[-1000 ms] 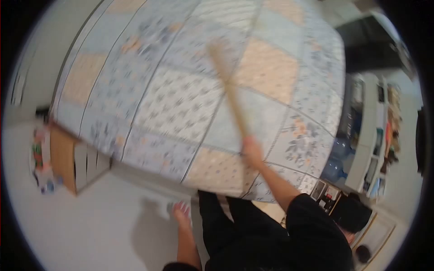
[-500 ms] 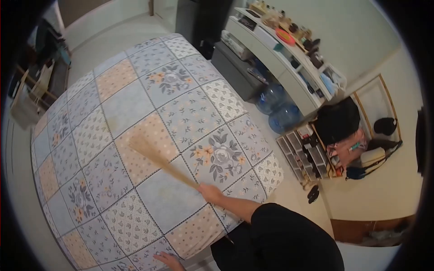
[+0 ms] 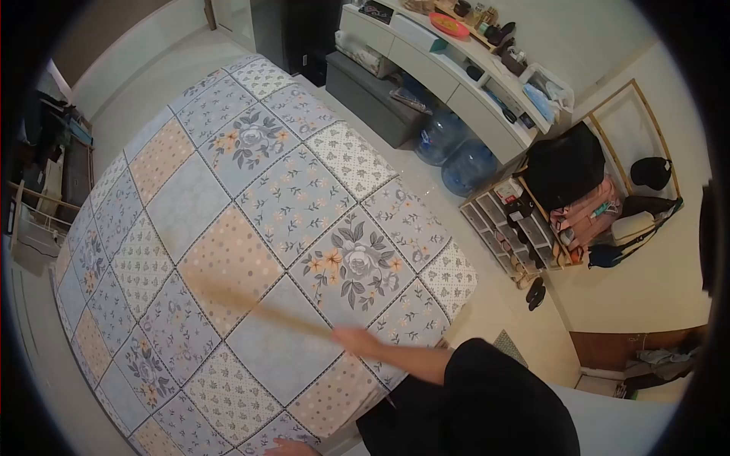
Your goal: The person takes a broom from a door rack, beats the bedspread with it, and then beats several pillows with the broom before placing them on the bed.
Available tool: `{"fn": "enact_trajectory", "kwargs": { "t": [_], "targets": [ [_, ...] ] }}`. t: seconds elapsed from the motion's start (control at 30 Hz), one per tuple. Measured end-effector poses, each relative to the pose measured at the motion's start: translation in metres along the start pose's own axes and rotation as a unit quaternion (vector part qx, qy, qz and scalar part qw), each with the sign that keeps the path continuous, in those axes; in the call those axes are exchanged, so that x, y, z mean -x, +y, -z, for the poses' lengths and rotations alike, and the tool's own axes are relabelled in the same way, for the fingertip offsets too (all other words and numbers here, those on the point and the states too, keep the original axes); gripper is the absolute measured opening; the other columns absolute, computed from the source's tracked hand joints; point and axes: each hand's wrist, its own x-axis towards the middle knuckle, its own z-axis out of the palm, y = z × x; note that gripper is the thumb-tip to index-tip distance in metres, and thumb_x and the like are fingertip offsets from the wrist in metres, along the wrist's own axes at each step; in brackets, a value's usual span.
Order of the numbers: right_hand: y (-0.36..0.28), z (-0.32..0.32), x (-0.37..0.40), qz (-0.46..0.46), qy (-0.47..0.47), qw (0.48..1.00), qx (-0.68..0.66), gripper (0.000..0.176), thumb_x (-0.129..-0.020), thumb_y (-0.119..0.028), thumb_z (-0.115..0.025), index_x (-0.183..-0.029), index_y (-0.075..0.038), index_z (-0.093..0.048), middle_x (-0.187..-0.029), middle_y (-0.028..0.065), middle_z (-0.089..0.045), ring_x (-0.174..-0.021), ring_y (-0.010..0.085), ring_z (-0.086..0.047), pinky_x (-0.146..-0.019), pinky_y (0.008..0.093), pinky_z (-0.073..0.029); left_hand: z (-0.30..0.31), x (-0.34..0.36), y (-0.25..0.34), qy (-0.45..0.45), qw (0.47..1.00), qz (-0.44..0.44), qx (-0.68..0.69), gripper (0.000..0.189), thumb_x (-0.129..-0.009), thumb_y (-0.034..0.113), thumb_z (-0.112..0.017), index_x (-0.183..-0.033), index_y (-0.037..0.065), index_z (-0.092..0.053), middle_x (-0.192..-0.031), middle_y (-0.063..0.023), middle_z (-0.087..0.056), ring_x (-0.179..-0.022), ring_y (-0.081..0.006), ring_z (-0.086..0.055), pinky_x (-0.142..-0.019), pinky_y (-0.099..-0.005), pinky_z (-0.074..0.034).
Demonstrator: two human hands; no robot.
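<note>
My right hand (image 3: pixel 356 340) grips the handle of a straw broom (image 3: pixel 262 308), which lies low over the bed and is blurred by motion. The broom's brush end reaches left across a peach square of the patchwork bedspread (image 3: pixel 251 197), which has blue, peach and floral squares and covers the whole bed. My left hand (image 3: pixel 287 448) shows only as fingertips at the bottom edge, resting by the bed's near edge; whether it holds anything is hidden. My black sleeve fills the lower right.
Two blue water jugs (image 3: pixel 456 156) stand beside the bed under a long white shelf (image 3: pixel 456 68) with clutter. A small shoe rack (image 3: pixel 513 228), a black bag (image 3: pixel 566 175) and slippers (image 3: pixel 535 292) sit on the floor to the right. A rack stands at far left.
The broom has swept downward and leftward over the bedspread, its brush end now lower and blurred. My view has shifted slightly; my left hand has slid almost out of the frame.
</note>
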Motion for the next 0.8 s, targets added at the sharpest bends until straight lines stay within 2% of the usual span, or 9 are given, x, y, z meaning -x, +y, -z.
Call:
{"fn": "enact_trajectory", "kwargs": {
  "t": [0.17,0.2,0.3,0.4,0.47,0.53,0.63,0.7,0.8],
  "targets": [
    [-0.004,-0.013,0.015,-0.088,-0.043,0.993,-0.068,0.037,-0.1,-0.037,-0.037,-0.12,-0.01,-0.055,-0.111,0.0166,-0.065,-0.101,0.0325,-0.063,-0.088,0.0454,-0.048,0.015,-0.013,0.029,-0.061,0.996,-0.027,0.06,0.046,-0.098,0.025,-0.049,-0.134,-0.004,-0.05,-0.127,-0.0353,-0.053,-0.119,-0.0501,-0.051,-0.103,-0.0608,-0.036],
    [0.018,-0.053,0.025,0.0,-0.117,0.989,0.091,0.041,-0.1,-0.039,-0.035,-0.118,-0.008,-0.055,-0.117,0.0188,-0.063,-0.108,0.0366,-0.06,-0.092,0.0472,-0.046,0.015,-0.012,0.032,-0.066,0.995,-0.034,0.066,0.046,-0.098,0.025,-0.05,-0.134,-0.004,-0.05,-0.126,-0.0358,-0.053,-0.119,-0.0507,-0.05,-0.103,-0.0614,-0.036],
    [0.028,-0.122,0.079,0.018,-0.242,0.966,0.087,0.039,-0.1,-0.044,-0.033,-0.123,-0.021,-0.055,-0.11,0.0203,-0.064,-0.103,0.0425,-0.061,-0.09,0.0505,-0.046,-0.003,-0.016,0.028,-0.058,0.993,-0.073,0.075,0.048,-0.097,0.027,-0.052,-0.134,-0.005,-0.05,-0.125,-0.0374,-0.053,-0.118,-0.0526,-0.05,-0.103,-0.0632,-0.035],
    [0.003,-0.107,0.091,-0.038,-0.226,0.968,0.105,0.044,-0.1,-0.046,-0.03,-0.12,-0.016,-0.055,-0.114,0.0221,-0.062,-0.107,0.0424,-0.059,-0.093,0.0493,-0.045,0.009,-0.032,0.029,-0.031,0.983,-0.147,0.11,0.051,-0.096,0.03,-0.053,-0.135,-0.004,-0.049,-0.127,-0.0365,-0.052,-0.119,-0.0513,-0.05,-0.104,-0.0607,-0.035],
    [0.04,-0.079,0.081,-0.145,0.003,0.989,-0.003,0.04,-0.099,-0.04,-0.033,-0.118,-0.012,-0.055,-0.112,0.0226,-0.062,-0.105,0.0425,-0.06,-0.09,0.0472,-0.047,0.085,-0.056,0.054,-0.025,0.969,-0.202,0.142,0.053,-0.096,0.032,-0.054,-0.136,-0.003,-0.049,-0.129,-0.0351,-0.052,-0.12,-0.0494,-0.05,-0.105,-0.0576,-0.036],
    [0.143,-0.033,0.055,-0.084,0.123,0.985,0.082,0.029,-0.095,-0.024,-0.043,-0.116,-0.008,-0.057,-0.111,0.0222,-0.062,-0.105,0.0403,-0.06,-0.088,0.0468,-0.048,0.163,-0.085,0.093,-0.191,0.913,-0.211,0.294,0.085,-0.095,0.052,-0.046,-0.149,-0.007,-0.018,-0.155,-0.033,-0.012,-0.143,-0.0486,-0.012,-0.113,-0.0623,-0.013],
    [0.161,0.081,0.084,-0.321,0.423,0.845,0.064,0.027,-0.098,-0.028,-0.044,-0.103,-0.004,-0.057,-0.092,0.0234,-0.066,-0.087,0.0425,-0.063,-0.076,0.052,-0.049,0.175,-0.092,0.124,-0.257,0.849,-0.298,0.351,0.096,-0.089,0.056,-0.053,-0.148,-0.009,-0.016,-0.154,-0.0345,-0.008,-0.143,-0.0515,-0.007,-0.112,-0.065,-0.009],
    [0.181,0.114,0.084,-0.325,0.6,0.73,-0.022,0.025,-0.098,-0.027,-0.046,-0.099,-0.004,-0.056,-0.083,0.0241,-0.065,-0.079,0.0441,-0.063,-0.071,0.0535,-0.048,0.194,-0.075,0.13,-0.264,0.843,-0.358,0.301,0.098,-0.087,0.057,-0.054,-0.148,-0.01,-0.015,-0.155,-0.0344,-0.006,-0.143,-0.052,-0.003,-0.111,-0.0663,-0.007],
    [0.118,0.128,0.094,-0.271,0.61,0.742,-0.065,0.022,-0.097,-0.025,-0.048,-0.097,-0.004,-0.055,-0.083,0.0238,-0.065,-0.079,0.0447,-0.063,-0.07,0.0532,-0.048,0.194,-0.038,0.114,-0.278,0.811,-0.46,0.23,0.104,-0.084,0.06,-0.056,-0.148,-0.011,-0.014,-0.155,-0.0342,-0.004,-0.143,-0.0531,0.002,-0.11,-0.0678,-0.005]
  ]
}}
